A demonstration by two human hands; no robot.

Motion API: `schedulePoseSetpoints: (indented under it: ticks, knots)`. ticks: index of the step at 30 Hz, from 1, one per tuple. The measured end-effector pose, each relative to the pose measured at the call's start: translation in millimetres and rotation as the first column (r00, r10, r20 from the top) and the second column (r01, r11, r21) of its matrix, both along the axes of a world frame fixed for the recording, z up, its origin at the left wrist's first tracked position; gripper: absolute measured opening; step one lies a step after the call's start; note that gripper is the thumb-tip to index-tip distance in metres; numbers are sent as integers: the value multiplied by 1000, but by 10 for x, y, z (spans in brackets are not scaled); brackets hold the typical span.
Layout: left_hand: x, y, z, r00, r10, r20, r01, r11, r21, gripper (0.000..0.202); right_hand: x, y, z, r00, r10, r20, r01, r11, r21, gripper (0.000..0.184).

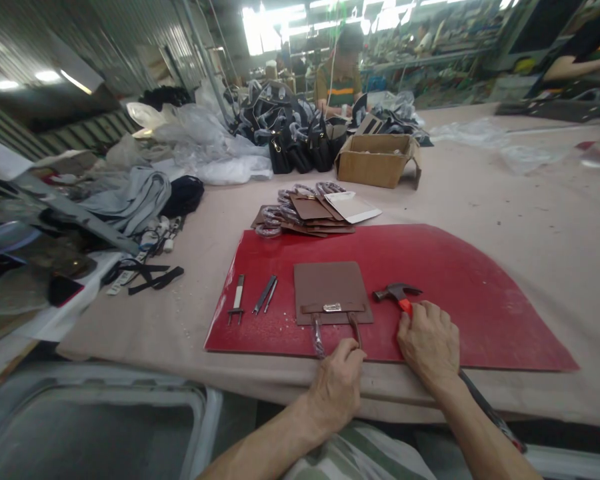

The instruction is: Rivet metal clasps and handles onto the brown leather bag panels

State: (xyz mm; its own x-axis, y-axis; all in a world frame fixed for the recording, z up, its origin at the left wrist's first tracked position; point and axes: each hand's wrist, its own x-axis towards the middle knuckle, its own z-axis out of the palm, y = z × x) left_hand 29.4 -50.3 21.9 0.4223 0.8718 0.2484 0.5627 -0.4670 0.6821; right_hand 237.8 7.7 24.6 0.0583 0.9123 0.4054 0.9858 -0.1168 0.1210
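A brown bag panel (pixel 330 283) lies flat on the red mat (pixel 430 260), its metal clasp (pixel 332 307) and looped handle (pixel 317 335) toward me. My left hand (pixel 337 383) is closed on that handle at the mat's front edge; part of the handle is wrapped in clear plastic. To the right, my right hand (pixel 430 340) is wrapped round the grip of a claw hammer (pixel 396 291), whose head rests on or just above the mat. Left of the panel lie a pronged punch (pixel 237 300) and two thin metal tools (pixel 265 295).
Behind the mat is a stack of brown panels (pixel 313 213) with wrapped handles. Farther back stand a cardboard box (pixel 375 160) and a heap of black bags (pixel 300 143). Black straps (pixel 155 277) and folded grey cloth (pixel 125 200) lie left. Other people work beyond the table.
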Motion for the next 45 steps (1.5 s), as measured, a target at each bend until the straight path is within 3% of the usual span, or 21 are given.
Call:
schedulePoseSetpoints:
  ticks: [7, 10, 14, 18, 20, 22, 25, 31, 36, 38, 40, 43, 45]
  knots:
    - [-55, -40, 108, 999, -2, 48, 2, 1000, 5, 28, 0, 8, 13, 1000, -14, 6, 14, 999, -34, 16]
    - [-268, 53, 164, 993, 99, 70, -106, 989, 105, 22, 4, 13, 5, 1000, -21, 3, 21, 999, -41, 16]
    - [-975, 377, 225, 900, 433, 46, -433, 880, 197, 16, -5, 22, 4, 1000, -23, -5, 23, 999, -48, 17]
    - [-1833, 740, 263, 689, 682, -246, -667, 729, 154, 22, -21, 33, 23, 999, -36, -3, 36, 997, -66, 19]
    - [-2119, 871, 260, 615, 667, -421, -706, 704, 82, 28, -23, 37, 32, 999, -42, -10, 41, 997, -73, 21]
    - [-2263, 972, 253, 595, 601, -533, -709, 706, 4, 34, -21, 38, 37, 999, -35, -27, 33, 997, -68, 22]
    - [-2283, 1102, 272, 593, 514, -620, -699, 710, -81, 36, -25, 38, 39, 999, -14, -45, 11, 998, -62, 24]
    - [-2208, 1331, 373, 560, 467, -684, -752, 633, -184, 21, -30, 53, 9, 998, -14, -66, 12, 999, -39, 29]
    - [-2261, 1338, 350, 636, 532, -559, -752, 590, -295, 14, -2, 56, -30, 998, -19, -59, 17, 999, -34, 30]
    - [-2279, 1299, 329, 690, 619, -376, -722, 553, -416, 20, -5, 52, -23, 997, -22, -71, 19, 999, -36, 29]
    - [-2266, 1253, 319, 679, 732, -52, -629, 544, -555, 30, -14, 49, -8, 996, -24, -83, 20, 999, -49, 28]
    - [-2137, 1165, 320, 553, 753, 357, -537, 650, -537, 40, -23, 48, 8, 996, -28, -80, 23, 997, -69, 27]
    - [-1971, 1083, 314, 549, 686, 479, -529, 728, -436, 37, -19, 45, 9, 997, -34, -75, 29, 997, -78, 26]
